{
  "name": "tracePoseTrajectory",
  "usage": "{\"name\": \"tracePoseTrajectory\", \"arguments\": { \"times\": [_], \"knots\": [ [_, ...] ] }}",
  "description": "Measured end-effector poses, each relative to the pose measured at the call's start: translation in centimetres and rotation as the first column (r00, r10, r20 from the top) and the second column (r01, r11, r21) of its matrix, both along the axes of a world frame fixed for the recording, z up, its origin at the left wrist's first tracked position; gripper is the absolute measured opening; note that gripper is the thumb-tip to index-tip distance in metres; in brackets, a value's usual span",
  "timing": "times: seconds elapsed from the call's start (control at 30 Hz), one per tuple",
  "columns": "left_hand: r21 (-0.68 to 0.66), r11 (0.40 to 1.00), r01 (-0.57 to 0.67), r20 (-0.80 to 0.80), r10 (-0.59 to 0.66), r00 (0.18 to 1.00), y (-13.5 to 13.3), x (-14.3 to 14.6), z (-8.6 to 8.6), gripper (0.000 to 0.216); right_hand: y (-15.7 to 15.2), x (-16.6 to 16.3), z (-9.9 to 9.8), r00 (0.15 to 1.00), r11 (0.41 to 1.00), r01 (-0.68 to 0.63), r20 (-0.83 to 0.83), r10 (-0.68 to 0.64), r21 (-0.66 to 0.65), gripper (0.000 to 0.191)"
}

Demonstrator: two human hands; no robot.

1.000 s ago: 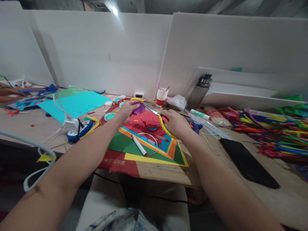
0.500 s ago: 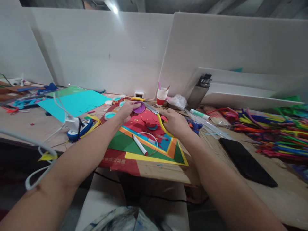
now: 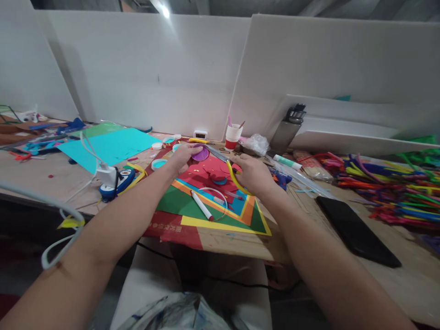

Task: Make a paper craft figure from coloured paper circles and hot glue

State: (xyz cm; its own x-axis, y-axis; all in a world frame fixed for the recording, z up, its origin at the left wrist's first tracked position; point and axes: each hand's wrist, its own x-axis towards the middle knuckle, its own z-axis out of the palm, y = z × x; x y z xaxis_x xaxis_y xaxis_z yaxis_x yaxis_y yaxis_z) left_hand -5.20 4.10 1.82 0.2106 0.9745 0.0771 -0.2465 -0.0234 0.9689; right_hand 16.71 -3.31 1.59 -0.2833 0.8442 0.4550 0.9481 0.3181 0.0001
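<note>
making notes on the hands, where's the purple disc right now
In the head view, the purple disc is near the middle, held by the left hand, just left of the scissors in the right hand.

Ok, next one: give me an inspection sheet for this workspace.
Surface: table, partly covered by layered colored sheets.
Job's things: purple disc; yellow-handled scissors, blades pointing toward the disc, contact unclear.
Clutter: marker lying on the sheets; paper cup; pipe cleaners; black phone-like slab.
Grips: left grip holds the disc; right grip holds the scissors.
Cables: white cable at left; black cable below the table's near edge.
Surroundings: white panels behind the table.
</note>
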Motion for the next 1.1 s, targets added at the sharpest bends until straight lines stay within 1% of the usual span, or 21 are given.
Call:
{"name": "tracePoseTrajectory", "arguments": {
  "times": [0.27,0.43,0.63,0.73,0.9,1.1],
  "knots": [
    [-0.003,1.0,-0.007,-0.035,0.006,0.999,0.25,-0.25,-0.1,0.017,0.01,-0.07,-0.07,0.998,1.0,0.024,0.055,-0.024,0.006,0.048],
    [-0.02,1.0,-0.006,-0.04,0.005,0.999,0.15,-0.29,0.08,0.013,0.02,-0.17,-0.18,0.996,0.999,0.03,0.08,-0.032,0.022,0.046],
    [-0.026,1.0,0.006,-0.006,-0.007,1.0,0.2,-0.33,-0.03,0.01,-0.22,-0.41,-0.19,0.99,0.994,0.089,0.1,-0.095,0.061,0.04],
    [-0.015,1.0,0.014,-0.003,-0.014,1.0,0.24,-0.3,-0.16,0.012,-0.36,-0.57,-0.21,0.986,0.989,0.117,0.111,-0.126,0.085,0.038],
    [0.009,1.0,-0.001,0.021,0.001,1.0,0.29,-0.15,-0.36,0.018,-0.46,-0.89,-0.21,0.983,0.982,0.152,0.09,-0.162,0.112,0.037],
    [0.021,1.0,-0.006,0.076,0.004,0.997,0.32,-0.05,-0.45,0.013,-0.41,-0.97,-0.29,0.986,0.979,0.147,0.054,-0.156,0.143,0.037]
  ]
}}
